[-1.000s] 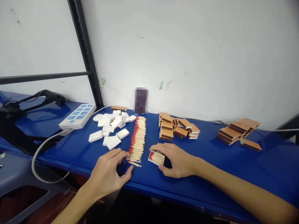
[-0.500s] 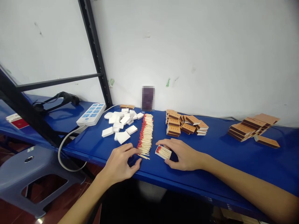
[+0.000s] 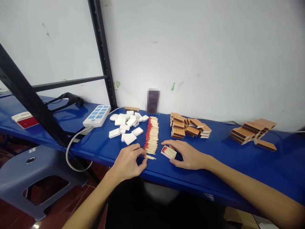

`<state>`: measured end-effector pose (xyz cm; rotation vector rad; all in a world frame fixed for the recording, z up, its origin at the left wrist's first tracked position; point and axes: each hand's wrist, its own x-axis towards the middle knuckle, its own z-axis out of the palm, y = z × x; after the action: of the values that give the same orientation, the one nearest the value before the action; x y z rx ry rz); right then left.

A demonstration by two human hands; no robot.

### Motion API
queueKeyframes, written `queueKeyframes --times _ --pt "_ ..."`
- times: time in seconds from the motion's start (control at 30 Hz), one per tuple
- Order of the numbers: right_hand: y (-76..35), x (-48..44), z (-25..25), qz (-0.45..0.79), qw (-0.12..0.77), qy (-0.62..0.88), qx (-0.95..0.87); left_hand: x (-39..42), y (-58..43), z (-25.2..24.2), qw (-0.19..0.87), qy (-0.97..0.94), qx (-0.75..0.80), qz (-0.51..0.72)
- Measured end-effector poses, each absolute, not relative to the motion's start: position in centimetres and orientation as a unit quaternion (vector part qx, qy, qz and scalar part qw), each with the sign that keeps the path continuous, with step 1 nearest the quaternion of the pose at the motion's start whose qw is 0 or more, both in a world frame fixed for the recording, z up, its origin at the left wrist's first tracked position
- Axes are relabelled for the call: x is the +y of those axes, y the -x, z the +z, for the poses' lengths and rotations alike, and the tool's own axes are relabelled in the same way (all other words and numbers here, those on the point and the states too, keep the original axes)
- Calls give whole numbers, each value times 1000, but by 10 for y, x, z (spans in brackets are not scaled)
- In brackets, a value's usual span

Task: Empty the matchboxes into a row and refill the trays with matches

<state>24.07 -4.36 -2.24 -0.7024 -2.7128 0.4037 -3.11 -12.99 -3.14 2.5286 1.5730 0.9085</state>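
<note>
At the near end of the row of matches (image 3: 152,135), the left hand (image 3: 130,161) has thumb and forefinger nearly together, pinching a few loose matches (image 3: 151,157) at the heads. Just right of the row, the right hand (image 3: 188,155) curves around a match-filled tray (image 3: 168,152), thumb and fingers against it. White boxes (image 3: 130,138) lie left of the row.

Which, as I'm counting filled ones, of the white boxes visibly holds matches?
The white box at the right hand: matches show inside; the piled white boxes show none.
</note>
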Motion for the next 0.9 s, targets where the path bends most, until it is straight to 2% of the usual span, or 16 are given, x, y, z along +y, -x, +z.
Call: queueKeyframes --times 0.2,0.47,0.9 --pt "-242 -43 -24 143 144 252 -946 -132 31 -32 6 -813 505 291" --pt "-242 -44 -21 155 145 263 -941 -134 30 -38 -55 -801 509 311" --pt "-247 -48 -16 118 151 263 -945 -136 24 -41 -118 -774 538 313"
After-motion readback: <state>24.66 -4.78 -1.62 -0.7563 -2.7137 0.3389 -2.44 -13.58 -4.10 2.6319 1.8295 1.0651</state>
